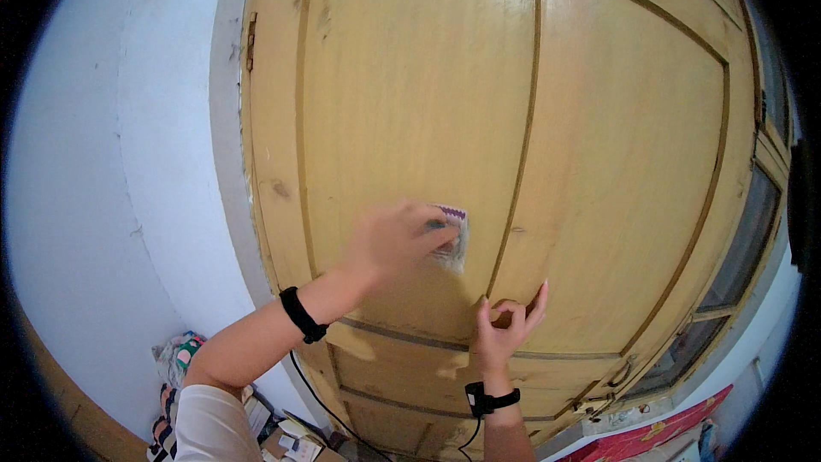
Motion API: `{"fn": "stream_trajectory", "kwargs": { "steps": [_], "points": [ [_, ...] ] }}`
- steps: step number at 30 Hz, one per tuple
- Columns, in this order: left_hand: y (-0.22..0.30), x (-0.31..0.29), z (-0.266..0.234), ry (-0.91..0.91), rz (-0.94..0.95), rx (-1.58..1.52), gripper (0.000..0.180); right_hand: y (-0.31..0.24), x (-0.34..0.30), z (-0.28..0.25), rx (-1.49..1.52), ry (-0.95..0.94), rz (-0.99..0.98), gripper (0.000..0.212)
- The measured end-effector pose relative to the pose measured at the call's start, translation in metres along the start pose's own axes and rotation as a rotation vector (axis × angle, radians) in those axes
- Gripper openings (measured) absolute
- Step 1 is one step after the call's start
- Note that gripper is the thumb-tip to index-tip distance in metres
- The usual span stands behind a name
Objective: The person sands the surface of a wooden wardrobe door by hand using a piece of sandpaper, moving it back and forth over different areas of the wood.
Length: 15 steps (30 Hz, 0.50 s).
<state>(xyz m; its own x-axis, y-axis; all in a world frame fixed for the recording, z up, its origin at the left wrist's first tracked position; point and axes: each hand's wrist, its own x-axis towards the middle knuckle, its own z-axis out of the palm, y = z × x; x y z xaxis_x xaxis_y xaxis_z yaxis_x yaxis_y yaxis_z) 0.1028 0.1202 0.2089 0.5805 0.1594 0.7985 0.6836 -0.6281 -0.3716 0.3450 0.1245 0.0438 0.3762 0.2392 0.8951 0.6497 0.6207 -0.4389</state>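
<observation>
Head view, looking at a tall wooden door [410, 120], yellow-brown, panelled, with raised strips dividing it.

My left hand [395, 239] is raised against the door's middle panel, fingers closed on a small crumpled cloth [453, 235], pale with a purple-patterned edge. The cloth is pressed flat to the wood just left of the vertical strip. Hand and cloth are blurred, so I cannot make out the grip in detail.

My right hand [506, 321] rests on the door lower down and to the right, just above the horizontal strip. Fingers are spread and lightly curled, fingertips touching the wood, holding nothing. The two hands are apart, left one higher.

Both wrists carry a black band [301, 315]; a thin black cable [321, 398] hangs from the left one.

Left of the door, a white wall [103, 205]. At the floor below it, a heap of papers and printed packets [274, 436], too small to tell apart. Lower right, a red patterned sheet [654, 436] and a metal latch [623, 374] on the door's frame.
</observation>
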Motion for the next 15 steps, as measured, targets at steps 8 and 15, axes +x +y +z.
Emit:
{"fn": "stream_trajectory", "kwargs": {
  "steps": [8,15],
  "points": [
    [0.028,-0.042,0.021,-0.103,-0.034,-0.076,0.072,-0.001,0.002,-0.002,-0.059,-0.005,-0.054,0.034],
    [0.035,-0.048,0.019,-0.129,0.009,-0.212,0.060,0.002,0.002,-0.001,-0.053,0.018,-0.036,0.034]
  ]
}}
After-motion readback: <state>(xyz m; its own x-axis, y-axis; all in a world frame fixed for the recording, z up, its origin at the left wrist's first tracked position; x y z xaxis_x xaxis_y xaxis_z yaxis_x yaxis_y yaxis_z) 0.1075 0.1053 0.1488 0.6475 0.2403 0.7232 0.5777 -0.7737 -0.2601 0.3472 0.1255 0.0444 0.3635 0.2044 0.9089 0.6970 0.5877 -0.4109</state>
